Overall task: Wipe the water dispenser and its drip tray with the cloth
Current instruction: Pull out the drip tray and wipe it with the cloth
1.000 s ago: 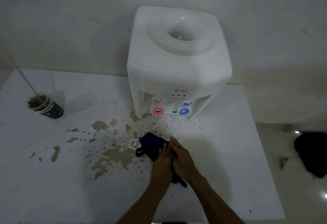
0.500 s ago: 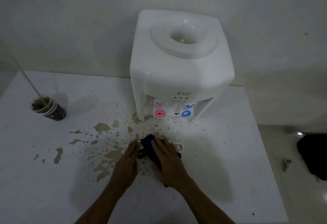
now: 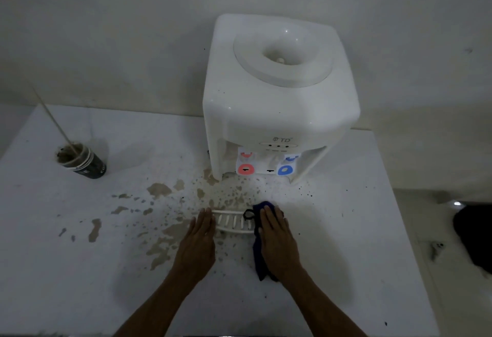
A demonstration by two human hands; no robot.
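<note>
Drip tray (image 3: 233, 222): thin white slotted plastic, looks light and stiff, prob slides easily on the wet table (image 3: 346, 243), so it needs pinning at an end. It lies flat in front of the water dispenser (image 3: 279, 96), apart from it, amid brown splatter (image 3: 159, 190). Cloth (image 3: 259, 251): dark blue, soft, limp, draped over the tray's right end. Right hand (image 3: 277, 240) is flat, palm down, pressing the cloth, not pinching it. Left hand (image 3: 199, 246) is flat with fingers straight, fingertips at the tray's left end; contact looks likely but dim light, can't be sure.
</note>
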